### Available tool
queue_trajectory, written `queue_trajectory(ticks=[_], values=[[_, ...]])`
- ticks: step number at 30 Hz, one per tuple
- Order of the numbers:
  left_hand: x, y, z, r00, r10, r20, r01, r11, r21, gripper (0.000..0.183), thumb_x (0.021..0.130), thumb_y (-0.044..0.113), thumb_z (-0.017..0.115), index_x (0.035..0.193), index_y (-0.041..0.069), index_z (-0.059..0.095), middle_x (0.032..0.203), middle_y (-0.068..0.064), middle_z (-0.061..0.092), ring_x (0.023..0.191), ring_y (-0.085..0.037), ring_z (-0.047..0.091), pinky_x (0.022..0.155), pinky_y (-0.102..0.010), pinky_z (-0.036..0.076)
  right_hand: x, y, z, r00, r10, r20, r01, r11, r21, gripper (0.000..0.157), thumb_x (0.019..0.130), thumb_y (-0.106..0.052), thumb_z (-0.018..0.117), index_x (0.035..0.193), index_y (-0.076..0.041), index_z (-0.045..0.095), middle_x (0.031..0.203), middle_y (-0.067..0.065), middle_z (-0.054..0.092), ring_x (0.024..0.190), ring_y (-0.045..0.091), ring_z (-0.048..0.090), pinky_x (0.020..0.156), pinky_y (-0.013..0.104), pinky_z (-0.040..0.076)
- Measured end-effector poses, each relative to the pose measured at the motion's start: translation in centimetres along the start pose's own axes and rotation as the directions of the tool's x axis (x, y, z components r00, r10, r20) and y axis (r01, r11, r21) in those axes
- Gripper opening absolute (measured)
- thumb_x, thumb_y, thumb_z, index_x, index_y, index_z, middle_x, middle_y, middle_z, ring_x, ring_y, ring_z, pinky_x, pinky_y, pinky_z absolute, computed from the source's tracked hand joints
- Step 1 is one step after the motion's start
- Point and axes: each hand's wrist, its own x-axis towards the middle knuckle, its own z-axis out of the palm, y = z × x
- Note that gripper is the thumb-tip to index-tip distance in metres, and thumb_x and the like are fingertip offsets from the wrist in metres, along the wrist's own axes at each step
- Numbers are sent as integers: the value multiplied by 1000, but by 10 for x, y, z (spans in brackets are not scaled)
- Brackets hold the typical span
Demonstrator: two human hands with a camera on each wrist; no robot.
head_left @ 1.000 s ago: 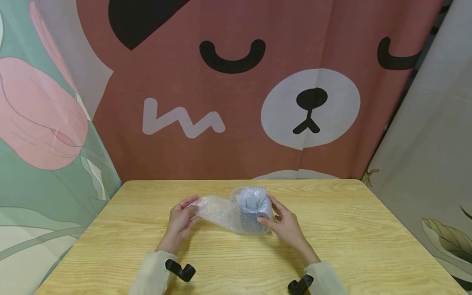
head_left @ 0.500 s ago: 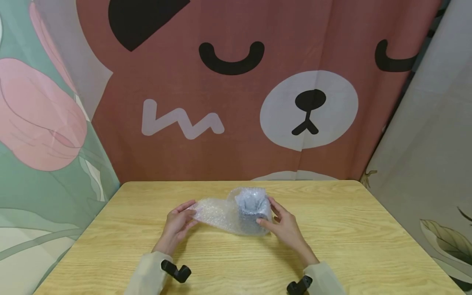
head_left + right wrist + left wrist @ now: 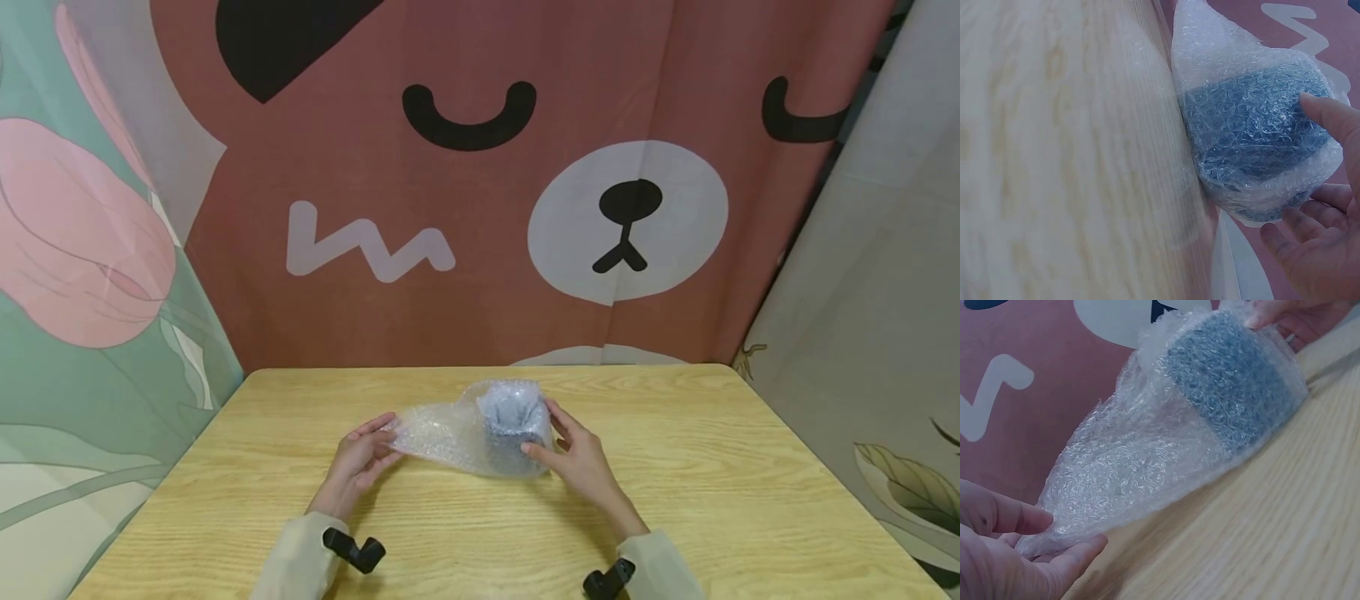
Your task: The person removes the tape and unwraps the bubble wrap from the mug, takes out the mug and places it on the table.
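Observation:
A bluish object stands on the table, wrapped in bubble wrap; the layers hide what kind of thing it is. The wrap's loose end stretches out to the left. My left hand pinches that end between thumb and fingers, as the left wrist view also shows. On the other side, my right hand grips the wrapped object, its thumb on the near face and its fingers around the right side. Bunched wrap covers the object's top.
The light wooden table extends around the hands. Behind it hangs a reddish-brown curtain with a bear's face. Patterned curtains stand at the left and right. Each wrist wears a small black device.
My left hand has moved slightly left and toward me, drawing the loose end of the bubble wrap farther out. My right hand and the wrapped object have stayed nearly in place.

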Motion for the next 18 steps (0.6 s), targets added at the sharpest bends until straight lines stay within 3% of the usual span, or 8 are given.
queue_trajectory(ticks=[5,10,14,18], values=[[0,2,-3,997,-28,68,34,995,-91,46,95,-10,45,141,-8,40,106,-6,64,94,-17,64,82,-36,54,0,0,0,1000,2,2,-2,1000,4,86,83,-34,78,151,-8,33,151,10,36,135,28,38,100,50,41],[-2,6,-4,994,-27,102,39,992,-118,51,97,-7,41,147,-7,29,103,-2,66,95,-15,64,85,-34,52,1,-2,0,1000,-4,11,4,1000,-8,85,83,-34,78,151,-8,34,151,11,36,135,29,38,100,51,41],[-4,11,-6,997,-22,78,30,993,-112,45,97,-6,44,141,-2,38,100,-1,66,90,-13,65,82,-30,53,1,-4,-3,1000,12,24,-11,999,-30,88,82,-35,79,152,-8,32,153,11,34,135,31,38,101,51,41],[-6,16,-7,1000,-11,19,12,999,-46,37,97,0,50,134,2,45,103,1,67,83,-9,63,74,-22,54,2,-6,-8,1000,22,14,-21,999,-34,87,83,-36,78,151,-8,32,153,12,33,134,33,39,101,51,40]])
